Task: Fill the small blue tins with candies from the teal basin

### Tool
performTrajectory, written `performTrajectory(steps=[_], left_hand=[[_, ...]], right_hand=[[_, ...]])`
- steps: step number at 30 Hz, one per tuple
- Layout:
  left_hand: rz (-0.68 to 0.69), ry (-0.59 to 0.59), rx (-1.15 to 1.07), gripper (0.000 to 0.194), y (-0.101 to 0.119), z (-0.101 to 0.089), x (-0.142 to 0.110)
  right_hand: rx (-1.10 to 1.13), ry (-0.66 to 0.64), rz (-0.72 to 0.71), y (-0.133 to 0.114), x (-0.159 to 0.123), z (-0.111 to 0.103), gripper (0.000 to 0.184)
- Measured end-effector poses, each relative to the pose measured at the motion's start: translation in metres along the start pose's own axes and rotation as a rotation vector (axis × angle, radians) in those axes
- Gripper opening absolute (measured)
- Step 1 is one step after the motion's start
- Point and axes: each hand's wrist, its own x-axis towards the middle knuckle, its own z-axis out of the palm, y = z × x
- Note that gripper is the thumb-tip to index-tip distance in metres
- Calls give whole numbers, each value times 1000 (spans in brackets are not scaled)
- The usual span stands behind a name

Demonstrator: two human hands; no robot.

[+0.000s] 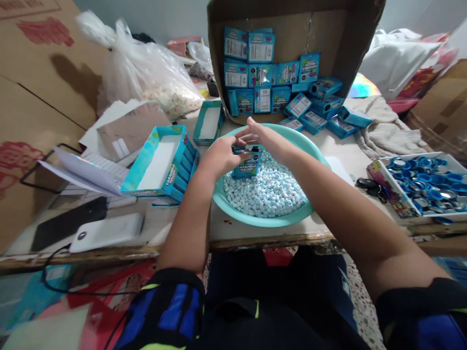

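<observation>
Hands meet over a turquoise basin (316, 154) that stands on the table (233, 231) and is filled with small pale-blue and white candies (268, 192). Left hand (221, 155) grasps a small blue candy box (248, 163), printed "CARAMELO MACIZO", from the left side and holds it upright just above the candies. Right hand (255, 133) lies at the top of the same box, fingers extended and touching its upper edge; whether they pinch a flap cannot be told. Left of the basin stands an open blue display carton (160, 163), white inside, with a second, smaller open carton (209, 121) behind it. Behind the basin, a large cardboard box (328, 34) tipped on its side holds stacked small blue boxes (262, 73), several spilling onto the table. At far right, a white tray (381, 175) contains blue and silver round caps (426, 182), with dark keys (370, 185) beside it. Near the left table edge lie a black phone (67, 223) and a white power bank (107, 232); a plastic bag (146, 68) stands behind.
</observation>
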Motion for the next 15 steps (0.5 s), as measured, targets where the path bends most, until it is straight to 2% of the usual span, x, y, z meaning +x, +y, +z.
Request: performTrajectory(steps=[3,7,11,13,15], left_hand=[[1,-17,7,30,-1,0,0],[6,-18,38,29,1,-2,-1],[53,-47,57,28,4,-3,-3],[83,-62,75,31,3,-3,-4],[99,-80,110,34,2,-3,-4]], right_hand=[[-121,-8,27,-3,-3,0,56],[-162,-17,76,-3,-2,-2,60],[-280,135,64,1,3,-7,39],[-418,221,76,1,2,-9,29],[-576,245,127,-1,-1,-10,22]])
